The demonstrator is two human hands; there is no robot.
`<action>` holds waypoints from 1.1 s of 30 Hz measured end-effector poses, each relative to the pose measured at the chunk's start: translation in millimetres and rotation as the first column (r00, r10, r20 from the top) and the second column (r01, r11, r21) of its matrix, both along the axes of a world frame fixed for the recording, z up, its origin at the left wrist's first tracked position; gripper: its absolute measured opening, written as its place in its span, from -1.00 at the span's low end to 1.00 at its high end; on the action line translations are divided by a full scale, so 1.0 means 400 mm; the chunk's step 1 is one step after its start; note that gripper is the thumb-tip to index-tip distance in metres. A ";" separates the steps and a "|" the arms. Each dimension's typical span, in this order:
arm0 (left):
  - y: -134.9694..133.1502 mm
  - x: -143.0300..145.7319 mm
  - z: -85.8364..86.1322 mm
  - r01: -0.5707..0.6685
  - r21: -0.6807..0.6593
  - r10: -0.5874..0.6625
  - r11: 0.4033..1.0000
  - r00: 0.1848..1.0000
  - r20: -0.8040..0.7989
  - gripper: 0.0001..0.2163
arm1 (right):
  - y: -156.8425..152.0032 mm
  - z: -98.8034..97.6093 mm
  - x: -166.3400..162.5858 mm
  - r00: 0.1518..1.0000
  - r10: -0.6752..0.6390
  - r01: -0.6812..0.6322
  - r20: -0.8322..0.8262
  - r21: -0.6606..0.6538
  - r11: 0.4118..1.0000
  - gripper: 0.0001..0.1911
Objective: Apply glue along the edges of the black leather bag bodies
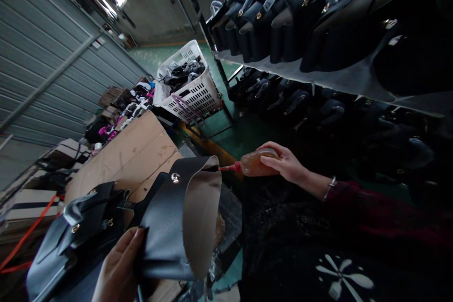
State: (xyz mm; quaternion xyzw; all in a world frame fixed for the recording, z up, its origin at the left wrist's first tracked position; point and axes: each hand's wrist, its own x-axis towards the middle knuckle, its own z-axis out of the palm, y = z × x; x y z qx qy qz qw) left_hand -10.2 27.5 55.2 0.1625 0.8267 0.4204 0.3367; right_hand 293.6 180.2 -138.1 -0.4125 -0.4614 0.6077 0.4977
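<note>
My left hand [122, 264] pinches the lower left side of a black leather bag piece [164, 224], its pale rough inner side curling open to the right. A metal clasp shows near its top. In my right hand [286, 165] is a squeeze bottle [260, 163] of amber liquid, lying nearly level with its red nozzle pointing left. The nozzle tip reaches the upper right edge of the leather piece; whether it touches cannot be made out. Just left of my left hand lies a black handbag [71, 240] with gold-coloured fittings and a plastic-wrapped handle.
A cardboard sheet [123, 151] lies beneath the work. Behind it stands a white plastic crate [198, 96] of dark pieces on a metal stand. Racks at right hold rows of black bags [283, 23] on a shelf [283, 68]. Cluttered boxes line the left.
</note>
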 end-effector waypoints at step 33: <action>-0.022 0.058 -0.010 -0.146 0.021 0.146 0.989 0.989 -0.006 -0.61 | -0.062 -0.067 -0.024 0.990 0.133 -0.123 0.051 -0.163 0.979 -0.67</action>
